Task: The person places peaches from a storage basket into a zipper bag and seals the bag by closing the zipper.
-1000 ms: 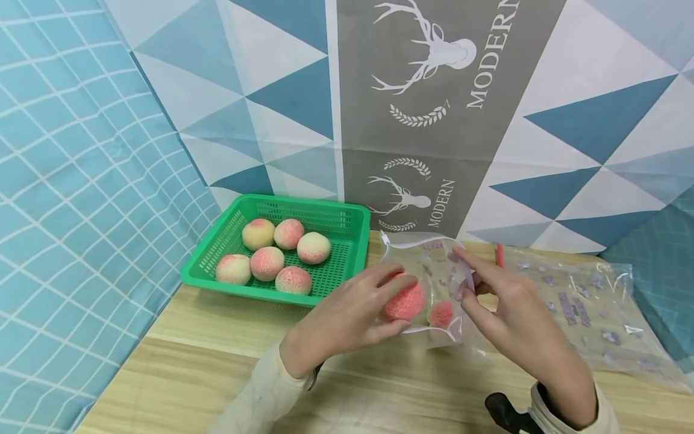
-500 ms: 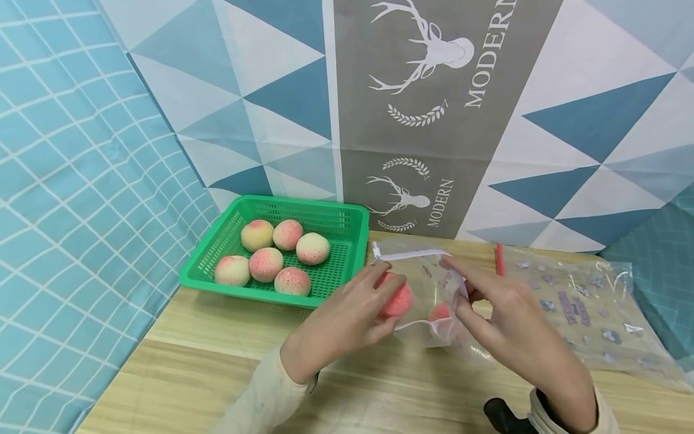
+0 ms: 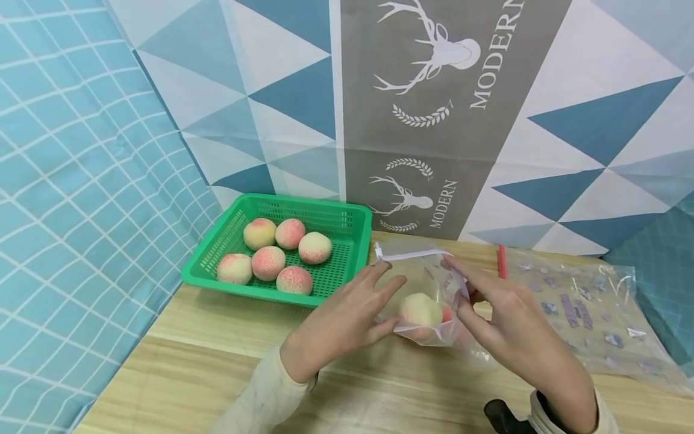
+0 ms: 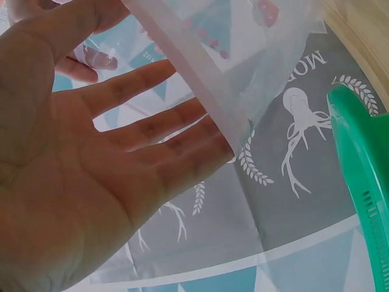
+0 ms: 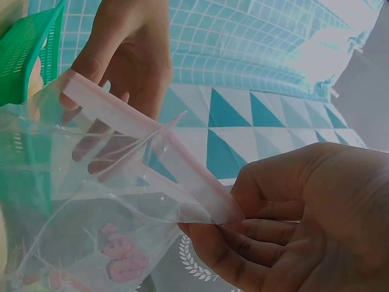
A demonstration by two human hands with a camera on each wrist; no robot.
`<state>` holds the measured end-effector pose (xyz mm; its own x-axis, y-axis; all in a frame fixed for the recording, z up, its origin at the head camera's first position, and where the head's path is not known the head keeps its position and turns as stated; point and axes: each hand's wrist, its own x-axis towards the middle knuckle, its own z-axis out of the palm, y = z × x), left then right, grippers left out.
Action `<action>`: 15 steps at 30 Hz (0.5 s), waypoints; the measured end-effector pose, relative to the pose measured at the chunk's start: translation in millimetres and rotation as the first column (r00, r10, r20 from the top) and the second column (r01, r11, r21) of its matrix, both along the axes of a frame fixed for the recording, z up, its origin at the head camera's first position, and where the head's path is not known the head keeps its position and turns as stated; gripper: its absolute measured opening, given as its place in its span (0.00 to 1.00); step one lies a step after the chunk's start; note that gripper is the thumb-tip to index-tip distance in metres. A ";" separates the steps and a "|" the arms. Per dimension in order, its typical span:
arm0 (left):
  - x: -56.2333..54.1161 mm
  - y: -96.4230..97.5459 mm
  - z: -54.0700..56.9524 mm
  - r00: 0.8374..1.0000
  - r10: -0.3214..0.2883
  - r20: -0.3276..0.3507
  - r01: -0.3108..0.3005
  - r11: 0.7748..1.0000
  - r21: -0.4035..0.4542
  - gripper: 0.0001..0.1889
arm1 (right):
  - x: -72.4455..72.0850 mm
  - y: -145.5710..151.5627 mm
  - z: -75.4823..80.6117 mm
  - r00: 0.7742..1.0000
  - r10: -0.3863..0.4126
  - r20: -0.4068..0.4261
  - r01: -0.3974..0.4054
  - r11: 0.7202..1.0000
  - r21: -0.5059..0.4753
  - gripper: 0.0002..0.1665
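My right hand (image 3: 509, 319) pinches the zip edge of a clear plastic zip bag (image 3: 403, 256), thumb against fingers in the right wrist view. The bag's mouth gapes toward my left hand (image 3: 347, 307). That hand's fingers are spread and straight at the mouth, with nothing in the palm (image 4: 91, 182) in the left wrist view. A pale yellow and pink peach (image 3: 420, 310) lies inside the bag, beside a redder peach (image 3: 446, 313) that is partly hidden behind it. In the right wrist view the bag's pink zip strip (image 5: 121, 109) runs between both hands.
A green plastic basket (image 3: 355, 241) holding several peaches (image 3: 293, 280) stands at the left back. Flat on the wooden table (image 3: 217, 361), to the right, lies another clear bag (image 3: 591, 313) with a red slider strip (image 3: 501, 261). A patterned wall covering (image 3: 303, 120) rises behind.
The peach in my left hand has left its fingers and now rests inside the bag, pale side showing. The left fingers have spread; the right hand keeps its pinch on the bag.
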<state>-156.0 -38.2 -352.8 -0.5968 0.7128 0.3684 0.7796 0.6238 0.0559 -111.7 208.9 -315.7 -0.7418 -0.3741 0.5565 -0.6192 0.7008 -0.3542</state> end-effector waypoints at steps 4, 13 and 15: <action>-0.1 1.1 -0.3 1.000 -0.017 -0.004 0.017 1.000 -0.009 0.29 | 0.4 1.5 -0.5 1.000 -0.005 0.022 0.005 1.000 -0.010 0.33; 0.6 0.8 -0.7 0.999 -0.044 -0.027 0.045 0.999 0.022 0.25 | 1.1 5.0 1.0 1.000 -0.026 0.013 0.026 0.999 -0.033 0.35; 1.2 1.3 -0.7 0.998 -0.047 -0.030 0.048 0.998 0.035 0.25 | 1.0 6.0 1.4 0.999 -0.048 0.005 0.049 0.998 -0.034 0.35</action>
<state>-154.8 -36.9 -353.6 -0.5515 0.7261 0.4106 0.8097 0.5843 0.0543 -110.7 214.9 -314.3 -0.7611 -0.3185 0.5651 -0.5832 0.7174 -0.3811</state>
